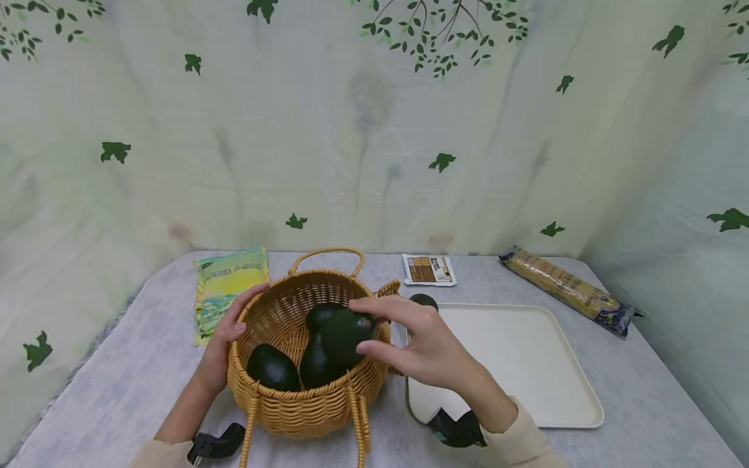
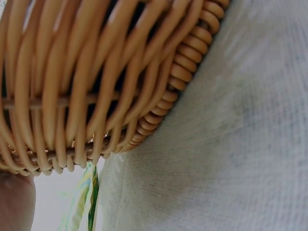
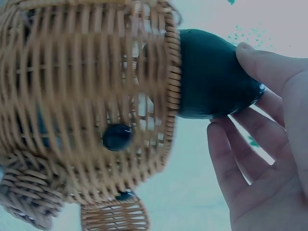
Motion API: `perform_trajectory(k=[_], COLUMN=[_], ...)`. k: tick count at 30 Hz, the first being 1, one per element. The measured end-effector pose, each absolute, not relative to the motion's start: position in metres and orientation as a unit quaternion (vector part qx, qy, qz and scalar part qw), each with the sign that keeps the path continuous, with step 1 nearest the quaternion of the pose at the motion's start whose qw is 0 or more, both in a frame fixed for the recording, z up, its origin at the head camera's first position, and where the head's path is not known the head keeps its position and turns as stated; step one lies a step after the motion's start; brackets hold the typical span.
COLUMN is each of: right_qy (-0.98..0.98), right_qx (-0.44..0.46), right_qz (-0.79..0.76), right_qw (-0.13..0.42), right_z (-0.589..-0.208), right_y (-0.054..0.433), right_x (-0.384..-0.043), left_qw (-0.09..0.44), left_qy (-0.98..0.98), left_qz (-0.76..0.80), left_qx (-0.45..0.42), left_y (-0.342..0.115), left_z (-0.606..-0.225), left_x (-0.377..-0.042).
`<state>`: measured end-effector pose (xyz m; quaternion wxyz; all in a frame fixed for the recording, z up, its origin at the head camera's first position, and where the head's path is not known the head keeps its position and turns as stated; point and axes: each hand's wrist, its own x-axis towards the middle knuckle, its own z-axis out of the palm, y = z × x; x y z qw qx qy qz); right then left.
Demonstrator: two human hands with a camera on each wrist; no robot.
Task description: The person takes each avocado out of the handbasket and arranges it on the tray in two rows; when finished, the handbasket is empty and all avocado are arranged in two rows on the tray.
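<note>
My left hand point(image 1: 225, 341) grips the left rim of a round wicker basket point(image 1: 301, 413). In it lie three dark green avocados, one avocado point(image 1: 273, 368) apart at the left and two at the right. Another avocado point(image 3: 211, 74) is pinched between the thumb and fingers of my right hand point(image 1: 418, 338), at the basket's right rim and above the others. The right wrist view shows its narrower end toward my fingers. Woven brown strands point(image 2: 86, 82) of the basket fill much of the left wrist view, where only a bit of skin shows.
Right of the basket lies a white tray point(image 1: 515, 364), a dark rounded object point(image 1: 424, 300) at its far left corner, partly hidden by my hand. Behind stand a yellow-green packet point(image 1: 231, 279), a small brown-and-white packet point(image 1: 430, 270) and a long golden package point(image 1: 567, 289). A leaf-printed curtain point(image 1: 363, 130) borders the table.
</note>
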<state>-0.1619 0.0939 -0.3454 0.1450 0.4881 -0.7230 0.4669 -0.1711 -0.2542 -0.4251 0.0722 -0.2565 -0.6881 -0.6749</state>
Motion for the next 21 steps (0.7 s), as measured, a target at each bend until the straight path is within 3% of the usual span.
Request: perform_trajectory(k=[21], right_qy=[-0.755], right_qx=[0.43], right_qz=[0.469], right_qw=[0.16], right_z=[-0.328], right_y=[0.128], right_x=[-0.164], left_qw=[0.065], left_qy=[-0.68], left_qz=[-0.681], left_qx=[-0.262], left_y=[-0.252], left_z=[-0.424], left_x=[-0.171])
